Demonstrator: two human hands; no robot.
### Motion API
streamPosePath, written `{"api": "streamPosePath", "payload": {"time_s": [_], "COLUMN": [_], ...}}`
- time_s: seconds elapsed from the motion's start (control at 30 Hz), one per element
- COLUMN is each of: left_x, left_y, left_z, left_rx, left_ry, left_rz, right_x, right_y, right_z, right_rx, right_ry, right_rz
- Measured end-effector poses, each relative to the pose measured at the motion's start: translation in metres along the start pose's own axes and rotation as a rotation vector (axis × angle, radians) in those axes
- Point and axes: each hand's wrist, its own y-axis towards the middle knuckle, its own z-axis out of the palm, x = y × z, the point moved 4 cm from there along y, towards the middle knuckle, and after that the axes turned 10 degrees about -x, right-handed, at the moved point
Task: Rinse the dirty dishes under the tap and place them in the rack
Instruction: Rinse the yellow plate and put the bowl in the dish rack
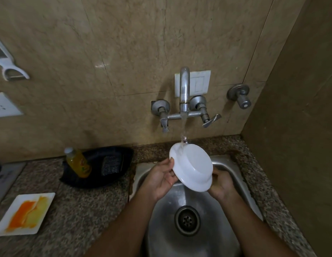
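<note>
Beige tiled wall (124, 43) backs a steel sink (180, 216), where left hand (159, 179) and right hand (221, 184) grip a white bowl (191, 166) tilted under the running tap (184, 89).

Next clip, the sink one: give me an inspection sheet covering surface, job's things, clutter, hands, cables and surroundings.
Surface: speckled stone counter around a steel sink.
Job's things: white bowl tilted under the running tap, water striking its upper rim; square plate smeared orange and yellow on the counter, left; no rack seen.
Clutter: yellow bottle and scrub pad in a black tray.
Hands: left hand and right hand each grip the bowl's rim.
Cables: nothing seen.
Surroundings: beige tiled wall, switch plate behind the tap, spare valve, peeler hanging at left.
</note>
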Motion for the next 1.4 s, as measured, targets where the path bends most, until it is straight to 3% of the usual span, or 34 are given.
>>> {"api": "streamPosePath", "payload": {"time_s": [0.37,0.67,1.0,1.3,1.4], "left_x": [0.002,-0.003,-0.015,-0.002,-0.005], "left_y": [-0.001,0.001,-0.001,-0.004,-0.001], "left_z": [-0.047,-0.07,-0.062,-0.068,-0.058], "left_rx": [0.137,-0.224,-0.251,-0.356,-0.391], "left_ry": [0.241,0.113,0.206,0.087,0.111], "left_rz": [-0.01,-0.013,-0.015,0.052,0.125], "right_x": [0.004,-0.004,0.0,-0.017,-0.023], "right_y": [-0.015,-0.022,-0.027,-0.029,-0.029], "right_z": [0.007,0.026,0.029,0.02,0.02], "right_rx": [0.18,0.231,0.227,0.089,0.01], "right_ry": [0.034,-0.194,-0.156,-0.283,-0.345], "right_rz": [-0.083,-0.204,-0.221,-0.26,-0.166]}}
